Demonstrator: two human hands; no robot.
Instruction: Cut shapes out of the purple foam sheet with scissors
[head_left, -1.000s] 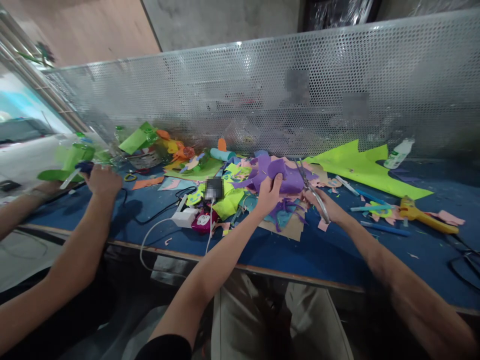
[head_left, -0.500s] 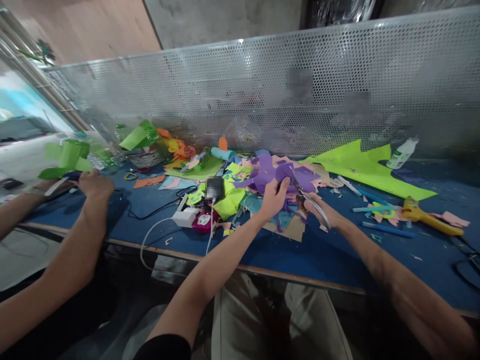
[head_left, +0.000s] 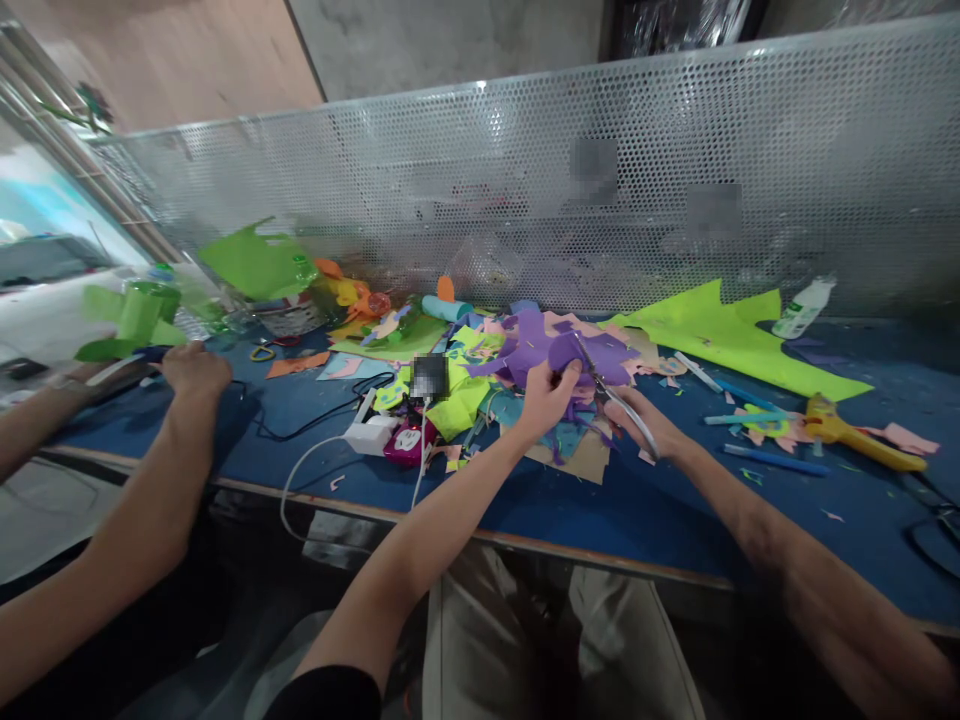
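Between the fingers of my left hand is a rounded purple piece that looks like felt or foam sheet. My right hand is closed around a pair of scissors, whose blades point up and away at the right edge of that piece. Below and behind both hands spreads a heap of scraps, with a larger purple sheet on top and a tan sheet at its near side. Part of my right fingers is hidden behind the scissor handle.
A bright green sheet, a white bottle, a yellow-handled tool and blue pens lie to the right. White plugs with cables sit left. Farther left, a co-worker's hands work near a green bottle figure. A perforated metal screen stands behind.
The purple piece and my left hand have shifted very slightly; the scissors stay at its edge. At the far left, the green sheet over the basket looks larger and more raised.
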